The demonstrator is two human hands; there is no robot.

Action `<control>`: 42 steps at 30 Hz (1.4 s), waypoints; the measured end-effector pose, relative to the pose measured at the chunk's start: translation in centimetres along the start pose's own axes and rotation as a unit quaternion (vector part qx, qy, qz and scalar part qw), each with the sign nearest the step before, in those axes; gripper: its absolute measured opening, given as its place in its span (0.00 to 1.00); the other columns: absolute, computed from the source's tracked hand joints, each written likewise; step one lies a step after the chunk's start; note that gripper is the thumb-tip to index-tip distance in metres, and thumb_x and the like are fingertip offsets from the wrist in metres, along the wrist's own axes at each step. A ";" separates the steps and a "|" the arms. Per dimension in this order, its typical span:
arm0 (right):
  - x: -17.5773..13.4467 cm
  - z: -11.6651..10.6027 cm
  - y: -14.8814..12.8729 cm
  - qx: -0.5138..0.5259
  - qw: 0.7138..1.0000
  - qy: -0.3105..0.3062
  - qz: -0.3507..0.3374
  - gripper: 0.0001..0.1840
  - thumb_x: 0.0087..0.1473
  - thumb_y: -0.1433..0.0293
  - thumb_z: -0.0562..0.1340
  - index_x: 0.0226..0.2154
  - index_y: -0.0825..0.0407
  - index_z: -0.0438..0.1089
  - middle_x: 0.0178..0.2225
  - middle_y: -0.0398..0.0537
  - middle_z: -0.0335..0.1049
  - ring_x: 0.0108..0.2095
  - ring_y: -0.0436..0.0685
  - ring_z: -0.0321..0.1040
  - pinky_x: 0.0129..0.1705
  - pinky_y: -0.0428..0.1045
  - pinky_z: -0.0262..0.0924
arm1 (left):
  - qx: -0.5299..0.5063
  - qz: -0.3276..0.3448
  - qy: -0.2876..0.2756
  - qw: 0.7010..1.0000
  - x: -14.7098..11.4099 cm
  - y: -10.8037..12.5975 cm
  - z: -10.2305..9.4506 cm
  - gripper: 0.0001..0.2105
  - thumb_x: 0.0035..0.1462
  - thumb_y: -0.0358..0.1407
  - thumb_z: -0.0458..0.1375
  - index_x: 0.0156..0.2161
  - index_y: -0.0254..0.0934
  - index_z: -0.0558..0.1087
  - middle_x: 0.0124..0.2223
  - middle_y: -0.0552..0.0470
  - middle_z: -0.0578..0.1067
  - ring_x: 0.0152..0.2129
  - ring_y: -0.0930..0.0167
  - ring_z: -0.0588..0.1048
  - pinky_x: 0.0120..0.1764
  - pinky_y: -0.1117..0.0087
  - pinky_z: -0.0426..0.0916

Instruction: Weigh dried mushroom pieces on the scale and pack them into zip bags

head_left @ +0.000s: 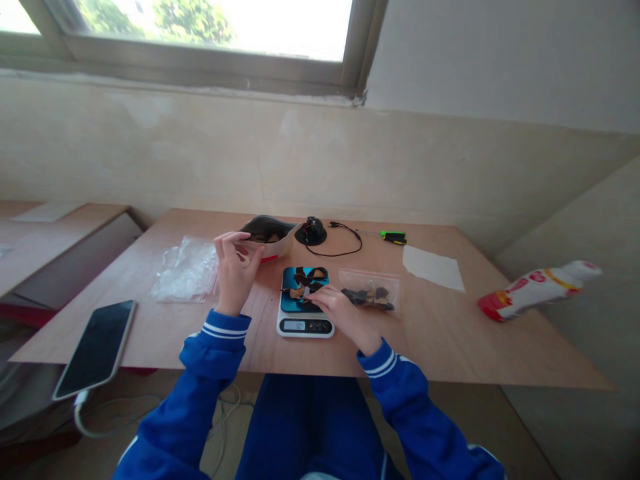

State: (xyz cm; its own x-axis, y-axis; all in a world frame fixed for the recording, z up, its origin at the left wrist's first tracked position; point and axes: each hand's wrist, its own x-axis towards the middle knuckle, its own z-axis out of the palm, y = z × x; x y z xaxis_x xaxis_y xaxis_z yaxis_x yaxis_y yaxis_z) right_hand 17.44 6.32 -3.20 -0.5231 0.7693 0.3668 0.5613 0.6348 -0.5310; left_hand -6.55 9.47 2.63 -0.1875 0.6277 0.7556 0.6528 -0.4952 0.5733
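A white kitchen scale (306,327) with a blue top stands near the table's front edge, its small display lit. Dark and tan curled pieces, looking like dried wood ear fungus (303,277), lie on it. Over the plate my right hand (334,305) pinches its fingertips together on one of these pieces. My left hand (235,267) is raised beside a pale open-topped container (280,248) with dark pieces inside; its thumb and fingers are curved but apart. A clear zip bag of similar pieces (371,295) lies right of the scale.
Several empty clear bags (186,272) lie at left, near a phone (96,347) with a cable, overhanging the front edge. Behind are a black round-based device (313,232), its cable and screwdrivers (393,237). A paper sheet (434,268) and a bottle (537,288) are at right.
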 end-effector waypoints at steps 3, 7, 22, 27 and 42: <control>-0.1 0.0 0.0 0.020 1.000 0.018 0.014 0.14 0.60 0.76 0.58 0.47 0.51 0.73 0.45 0.52 0.73 0.48 0.59 0.69 0.52 0.56 0.65 | 0.001 0.001 -0.002 1.000 0.0 0.0 -0.1 0.17 0.54 0.34 0.62 0.47 0.38 0.64 0.45 0.49 0.63 0.27 0.77 0.67 0.33 0.69 0.68; -0.6 0.2 0.4 0.041 0.997 0.050 0.030 0.09 0.59 0.75 0.59 0.41 0.51 0.73 0.43 0.51 0.71 0.46 0.57 0.70 0.51 0.55 0.66 | 0.000 0.000 -0.001 1.000 -0.1 0.0 -0.1 0.16 0.55 0.35 0.62 0.47 0.38 0.64 0.46 0.49 0.63 0.27 0.77 0.67 0.33 0.69 0.69; -1.5 0.6 0.5 -0.095 0.986 0.129 0.042 0.09 0.59 0.67 0.61 0.36 0.51 0.77 0.38 0.51 0.72 0.42 0.60 0.69 0.45 0.57 0.61 | 0.004 0.007 -0.006 1.000 -0.2 -0.2 -0.2 0.16 0.55 0.35 0.61 0.48 0.37 0.64 0.46 0.49 0.63 0.27 0.77 0.67 0.33 0.69 0.69; -2.0 -0.3 -0.3 -0.070 0.987 0.128 0.070 0.10 0.62 0.66 0.58 0.37 0.51 0.75 0.38 0.49 0.72 0.42 0.58 0.69 0.45 0.55 0.59 | 0.003 0.006 -0.006 1.000 -0.2 -0.3 -0.2 0.16 0.55 0.35 0.61 0.48 0.38 0.65 0.46 0.49 0.64 0.27 0.77 0.67 0.33 0.69 0.69; -3.5 -1.2 -0.5 -0.020 0.990 0.106 0.092 0.11 0.63 0.68 0.55 0.36 0.51 0.73 0.38 0.51 0.72 0.41 0.59 0.69 0.45 0.55 0.63 | 0.007 0.010 -0.014 1.000 0.3 -0.6 -0.1 0.16 0.56 0.36 0.60 0.49 0.38 0.64 0.47 0.47 0.63 0.27 0.77 0.67 0.34 0.68 0.70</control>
State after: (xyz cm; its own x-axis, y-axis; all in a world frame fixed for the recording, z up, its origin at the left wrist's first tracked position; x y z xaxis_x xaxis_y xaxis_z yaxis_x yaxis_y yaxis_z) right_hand 19.77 3.44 -3.31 -0.2656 0.8678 0.4200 0.6624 0.4808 -0.5745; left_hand -7.07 9.90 2.48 -0.1535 0.6341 0.7578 0.6667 -0.4996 0.5531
